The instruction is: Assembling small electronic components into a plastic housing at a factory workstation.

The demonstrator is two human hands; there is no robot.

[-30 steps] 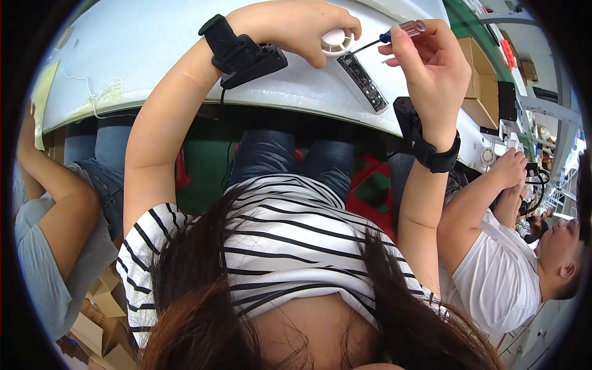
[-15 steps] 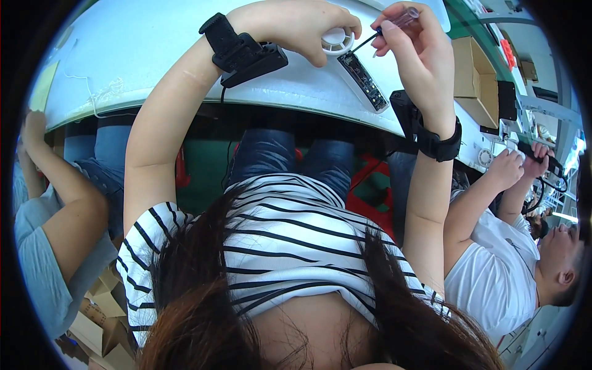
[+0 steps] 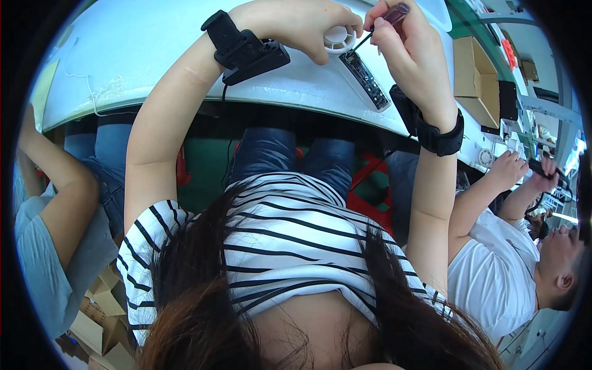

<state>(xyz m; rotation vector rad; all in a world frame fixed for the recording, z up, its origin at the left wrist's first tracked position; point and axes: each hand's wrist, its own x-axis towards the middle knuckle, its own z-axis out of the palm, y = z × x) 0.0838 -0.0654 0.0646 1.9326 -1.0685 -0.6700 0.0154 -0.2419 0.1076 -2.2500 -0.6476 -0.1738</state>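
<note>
My left hand [image 3: 302, 24] grips a small round white slotted part [image 3: 339, 40] on the pale work table [image 3: 123, 55]. My right hand [image 3: 410, 55] holds a thin screwdriver with a dark red handle [image 3: 394, 13], its tip touching the white part. A black strip-shaped circuit board [image 3: 367, 80] lies on the table just below the part, between my two hands. Both wrists wear black strapped devices.
An open cardboard box [image 3: 475, 80] stands on the table to the right. A person in a white shirt [image 3: 493, 271] works at my right, hands near small parts. Another person in blue [image 3: 49, 259] sits at my left. Cardboard pieces [image 3: 98, 314] lie on the floor.
My right hand with the screwdriver has moved up and left, bringing the tip onto the white part. My left hand has stayed on the part.
</note>
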